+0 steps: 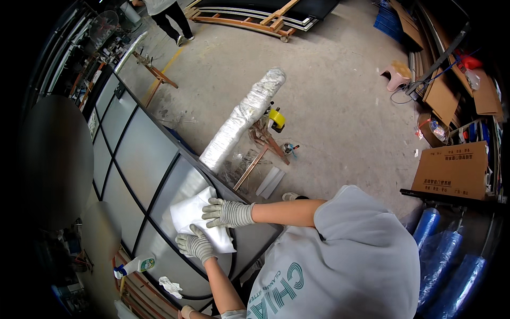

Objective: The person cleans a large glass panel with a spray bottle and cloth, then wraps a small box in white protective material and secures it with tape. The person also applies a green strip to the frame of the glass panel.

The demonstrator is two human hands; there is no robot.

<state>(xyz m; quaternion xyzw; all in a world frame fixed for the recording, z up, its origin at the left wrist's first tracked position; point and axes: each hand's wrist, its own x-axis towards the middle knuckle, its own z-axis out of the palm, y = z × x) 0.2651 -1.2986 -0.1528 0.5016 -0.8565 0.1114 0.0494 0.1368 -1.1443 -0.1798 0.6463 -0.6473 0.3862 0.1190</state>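
A white folded sheet (188, 210), cloth or film, lies on the grey panel (146, 141), which black bars divide into sections. My right hand (229, 212), in a grey knit glove, rests on its right side with fingers spread. Gloved the same way, my left hand (195, 244) lies over the lower part of the sheet, thumb apart from the fingers. A spray bottle (139, 264) and a crumpled white cloth (170, 287) are near the panel's lower left edge.
A long film-wrapped piece (247, 114) extends beyond the panel, beside a wooden trestle (268, 143) with a yellow tape roll (277, 118). Cardboard (451, 167) and blue film rolls (438, 260) stand at right. Another person (170, 16) is at the far left; blurred patches cover the left side.
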